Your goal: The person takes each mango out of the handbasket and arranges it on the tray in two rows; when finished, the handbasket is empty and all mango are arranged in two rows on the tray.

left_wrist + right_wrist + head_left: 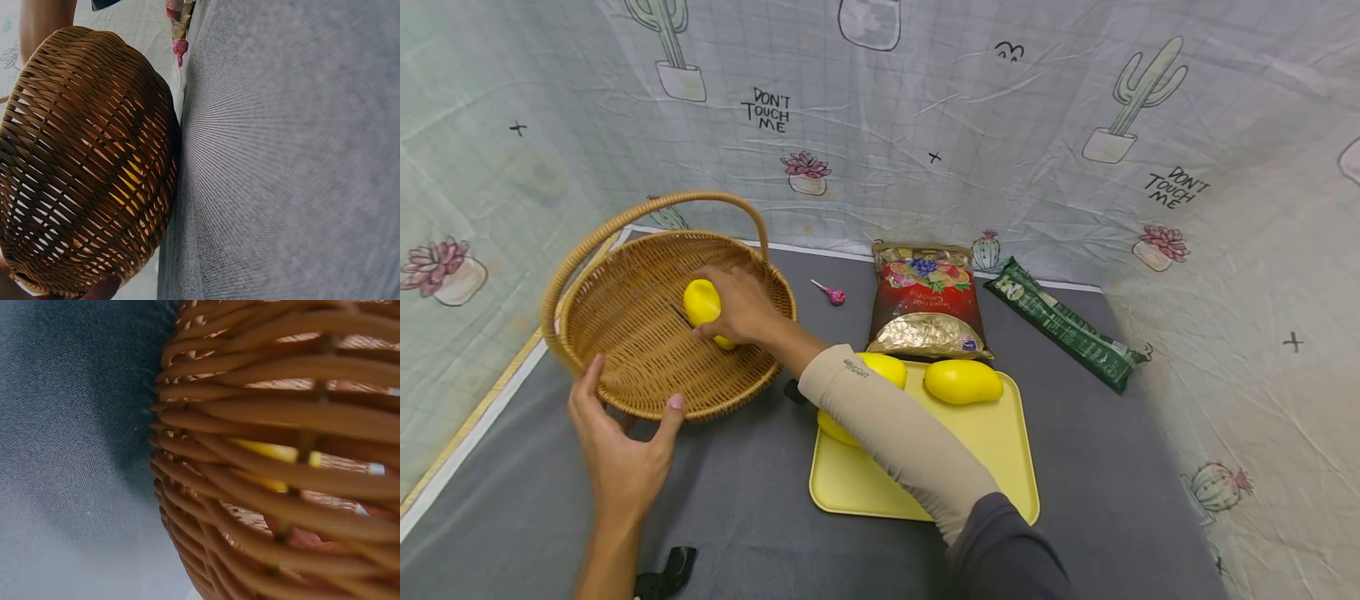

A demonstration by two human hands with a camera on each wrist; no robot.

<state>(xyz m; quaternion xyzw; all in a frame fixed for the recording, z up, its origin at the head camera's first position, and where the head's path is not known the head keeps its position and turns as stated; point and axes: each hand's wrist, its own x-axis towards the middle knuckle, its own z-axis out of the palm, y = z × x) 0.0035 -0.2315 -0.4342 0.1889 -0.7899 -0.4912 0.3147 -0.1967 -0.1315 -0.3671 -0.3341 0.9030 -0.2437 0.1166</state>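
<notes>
A wicker basket (647,354) with a tall arched handle stands at the left of the table. My left hand (625,454) holds its near rim, with thumb and fingers spread along the edge. Inside the basket, my right hand (743,304) grips a yellow mango (702,302) just above or on the bottom; contact cannot be told. Through the weave, yellow shows in both wrist views. On a yellow tray (977,458) at centre lie a mango (962,382) at the back right and two others (886,368) partly hidden by the right sleeve.
Behind the tray lies a red and gold candy bag (928,300). A pink lollipop (833,295) is between bag and basket. Right of the bag is a long green packet (1063,325). A printed cloth (880,125) walls the back and sides of the grey table.
</notes>
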